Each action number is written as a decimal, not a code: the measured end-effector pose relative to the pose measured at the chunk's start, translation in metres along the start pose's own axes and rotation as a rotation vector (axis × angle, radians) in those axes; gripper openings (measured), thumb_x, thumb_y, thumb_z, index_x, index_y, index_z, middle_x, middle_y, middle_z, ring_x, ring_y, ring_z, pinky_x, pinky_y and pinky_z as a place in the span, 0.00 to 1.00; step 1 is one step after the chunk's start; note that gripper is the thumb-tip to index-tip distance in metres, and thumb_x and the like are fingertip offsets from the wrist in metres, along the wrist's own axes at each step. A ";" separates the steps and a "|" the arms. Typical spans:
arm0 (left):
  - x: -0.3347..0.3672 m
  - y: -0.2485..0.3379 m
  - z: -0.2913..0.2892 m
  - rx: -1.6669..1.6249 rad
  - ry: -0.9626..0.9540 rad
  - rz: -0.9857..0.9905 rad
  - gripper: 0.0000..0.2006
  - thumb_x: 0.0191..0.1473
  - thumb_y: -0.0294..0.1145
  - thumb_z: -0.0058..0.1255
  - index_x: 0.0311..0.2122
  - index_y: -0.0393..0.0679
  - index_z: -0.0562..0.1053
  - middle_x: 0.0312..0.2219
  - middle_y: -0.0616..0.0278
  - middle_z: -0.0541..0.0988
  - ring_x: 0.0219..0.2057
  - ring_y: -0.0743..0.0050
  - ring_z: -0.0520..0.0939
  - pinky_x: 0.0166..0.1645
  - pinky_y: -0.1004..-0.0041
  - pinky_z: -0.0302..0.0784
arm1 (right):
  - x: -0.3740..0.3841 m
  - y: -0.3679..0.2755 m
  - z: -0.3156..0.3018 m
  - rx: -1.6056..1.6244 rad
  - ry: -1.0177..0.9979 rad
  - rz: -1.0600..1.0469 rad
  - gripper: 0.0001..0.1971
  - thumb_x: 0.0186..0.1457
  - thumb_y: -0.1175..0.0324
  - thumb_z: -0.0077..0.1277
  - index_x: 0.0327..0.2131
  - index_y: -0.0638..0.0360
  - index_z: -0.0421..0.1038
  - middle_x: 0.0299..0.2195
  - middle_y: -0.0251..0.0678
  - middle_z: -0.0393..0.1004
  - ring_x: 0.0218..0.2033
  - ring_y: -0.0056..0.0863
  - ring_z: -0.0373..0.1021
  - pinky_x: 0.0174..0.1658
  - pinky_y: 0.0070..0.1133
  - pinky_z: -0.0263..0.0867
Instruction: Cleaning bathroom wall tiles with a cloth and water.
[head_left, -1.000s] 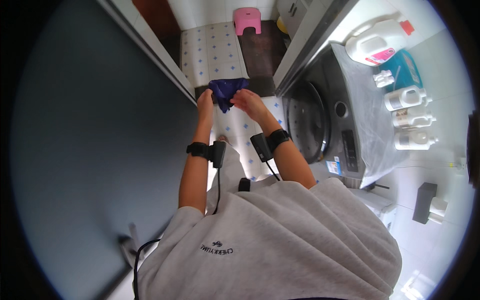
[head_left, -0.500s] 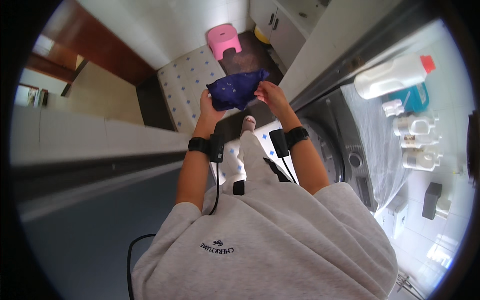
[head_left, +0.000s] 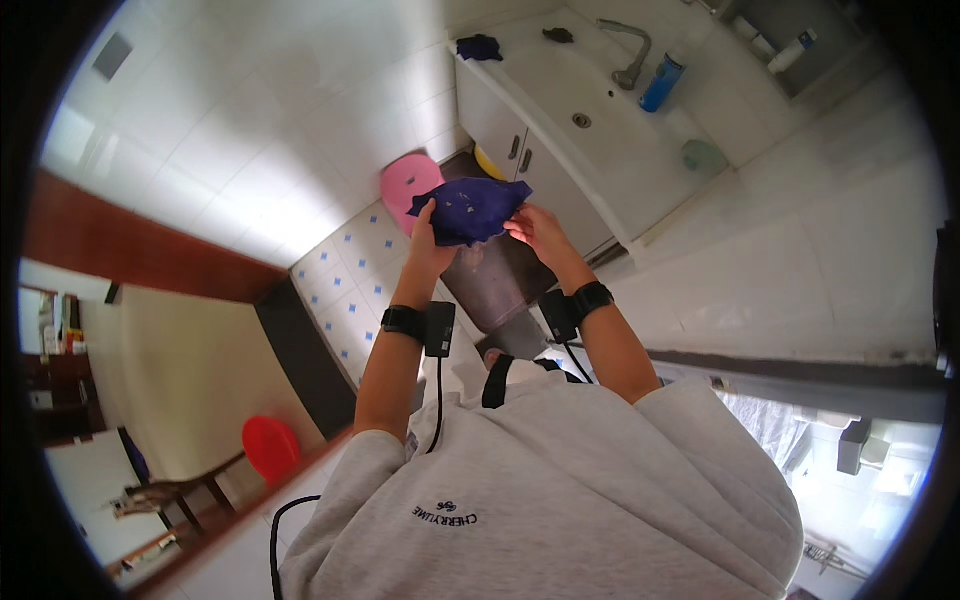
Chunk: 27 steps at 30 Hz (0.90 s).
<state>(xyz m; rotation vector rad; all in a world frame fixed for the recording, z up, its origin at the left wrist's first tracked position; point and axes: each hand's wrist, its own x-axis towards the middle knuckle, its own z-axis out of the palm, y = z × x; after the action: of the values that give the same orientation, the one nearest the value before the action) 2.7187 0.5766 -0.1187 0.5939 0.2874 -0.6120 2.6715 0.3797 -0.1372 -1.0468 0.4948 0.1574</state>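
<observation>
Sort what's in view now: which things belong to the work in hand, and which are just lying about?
In hand:
purple cloth, left hand at its left end, right hand at its right edge

Lying about:
pink stool
blue cylindrical container beside the faucet
dark purple bundle on the washbasin's corner
</observation>
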 end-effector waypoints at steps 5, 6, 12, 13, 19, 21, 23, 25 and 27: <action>0.108 0.021 0.043 0.024 -0.100 -0.145 0.20 0.53 0.42 0.40 0.46 0.40 0.64 0.44 0.58 0.70 0.45 0.61 0.71 0.52 0.60 0.63 | 0.070 -0.041 -0.025 0.113 0.145 -0.005 0.12 0.53 0.65 0.38 0.38 0.61 0.66 0.32 0.37 0.71 0.32 0.28 0.70 0.36 0.19 0.66; 0.134 0.025 0.054 0.001 -0.092 -0.149 0.20 0.53 0.42 0.41 0.47 0.40 0.63 0.44 0.58 0.70 0.45 0.61 0.71 0.53 0.60 0.63 | 0.087 -0.050 -0.032 0.167 0.178 -0.011 0.14 0.53 0.65 0.38 0.40 0.62 0.66 0.34 0.38 0.71 0.34 0.28 0.70 0.38 0.20 0.65; 0.259 0.056 0.117 0.099 -0.158 -0.290 0.20 0.53 0.41 0.40 0.48 0.40 0.61 0.46 0.57 0.68 0.47 0.61 0.69 0.53 0.61 0.63 | 0.176 -0.088 -0.057 0.158 0.394 -0.100 0.15 0.53 0.65 0.37 0.42 0.59 0.66 0.36 0.38 0.72 0.36 0.28 0.70 0.39 0.21 0.65; 0.279 0.060 0.130 0.122 -0.177 -0.318 0.20 0.53 0.41 0.40 0.48 0.40 0.61 0.46 0.57 0.68 0.47 0.61 0.69 0.53 0.61 0.63 | 0.190 -0.096 -0.059 0.147 0.422 -0.069 0.15 0.53 0.65 0.37 0.43 0.59 0.66 0.35 0.37 0.72 0.35 0.27 0.70 0.38 0.21 0.65; 0.376 0.025 0.176 0.170 -0.114 -0.445 0.19 0.55 0.41 0.35 0.48 0.41 0.63 0.44 0.60 0.69 0.46 0.63 0.70 0.51 0.63 0.64 | 0.233 -0.131 -0.119 -0.145 0.513 -0.175 0.16 0.53 0.64 0.39 0.41 0.62 0.68 0.36 0.33 0.72 0.36 0.27 0.68 0.41 0.23 0.63; 0.406 0.018 0.184 0.199 -0.137 -0.494 0.20 0.55 0.41 0.36 0.49 0.41 0.62 0.45 0.61 0.69 0.46 0.62 0.70 0.52 0.62 0.64 | 0.252 -0.157 -0.139 -0.498 0.707 -0.201 0.18 0.54 0.64 0.38 0.46 0.64 0.64 0.44 0.38 0.67 0.44 0.33 0.64 0.47 0.28 0.59; 0.429 0.002 0.184 0.229 -0.062 -0.492 0.21 0.56 0.42 0.35 0.50 0.41 0.61 0.46 0.59 0.67 0.47 0.62 0.69 0.53 0.61 0.62 | 0.269 -0.185 -0.156 -0.694 0.875 -0.269 0.19 0.50 0.71 0.41 0.46 0.69 0.61 0.47 0.49 0.62 0.47 0.43 0.60 0.49 0.31 0.56; 0.436 -0.027 0.213 0.330 0.020 -0.530 0.22 0.56 0.43 0.34 0.51 0.41 0.59 0.47 0.58 0.66 0.48 0.61 0.68 0.54 0.61 0.60 | 0.288 -0.209 -0.219 -1.117 1.005 -0.392 0.20 0.50 0.70 0.41 0.48 0.69 0.59 0.49 0.51 0.59 0.49 0.44 0.58 0.48 0.32 0.57; 0.460 -0.031 0.218 0.329 0.053 -0.527 0.22 0.56 0.43 0.33 0.52 0.40 0.58 0.48 0.57 0.65 0.48 0.60 0.67 0.54 0.61 0.60 | 0.312 -0.238 -0.228 -1.119 0.975 -0.290 0.21 0.51 0.70 0.41 0.48 0.69 0.58 0.49 0.51 0.59 0.50 0.45 0.56 0.49 0.32 0.57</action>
<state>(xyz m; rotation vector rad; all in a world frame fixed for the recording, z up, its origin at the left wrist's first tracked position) 3.0793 0.2169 -0.1519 0.8602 0.4011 -1.1669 2.9584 0.0317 -0.1854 -2.2902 1.1803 -0.4213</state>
